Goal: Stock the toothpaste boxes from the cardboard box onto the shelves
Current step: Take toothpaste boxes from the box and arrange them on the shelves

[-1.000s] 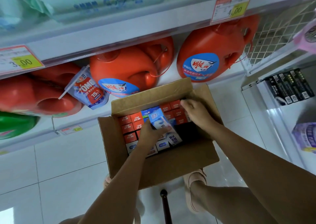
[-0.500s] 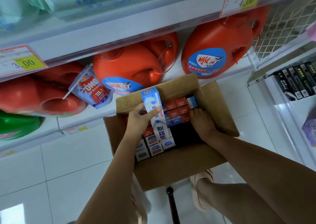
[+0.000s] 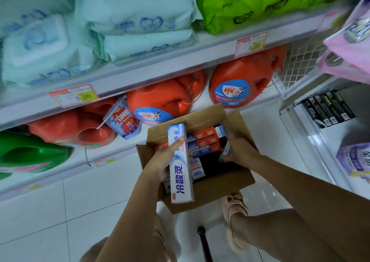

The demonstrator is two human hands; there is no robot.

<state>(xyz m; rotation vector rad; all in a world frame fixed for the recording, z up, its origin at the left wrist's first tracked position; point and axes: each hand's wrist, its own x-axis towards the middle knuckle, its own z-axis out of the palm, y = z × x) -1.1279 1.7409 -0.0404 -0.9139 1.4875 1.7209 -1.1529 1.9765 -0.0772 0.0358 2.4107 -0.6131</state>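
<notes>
An open cardboard box [image 3: 238,187] stands on the white floor in front of the shelves, with several red and blue toothpaste boxes [image 3: 206,139] packed upright inside. My left hand [image 3: 164,157] grips a long white-and-blue toothpaste box [image 3: 180,173], lifted clear above the carton's left side. My right hand [image 3: 240,151] is inside the carton at its right, fingers curled round a small blue-and-white toothpaste box [image 3: 227,147] that is partly hidden by the hand.
Orange detergent jugs [image 3: 236,85] and a refill pouch [image 3: 124,119] fill the low shelf behind the carton. Wipes packs [image 3: 138,21] lie on the shelf above. Black boxes [image 3: 328,109] sit on the right-hand shelf. My sandalled foot [image 3: 234,211] stands beside the carton.
My left hand has drawn the long toothpaste box out of the carton and raised it. My right hand has closed on a small box at the carton's right. The camera has tilted up.
</notes>
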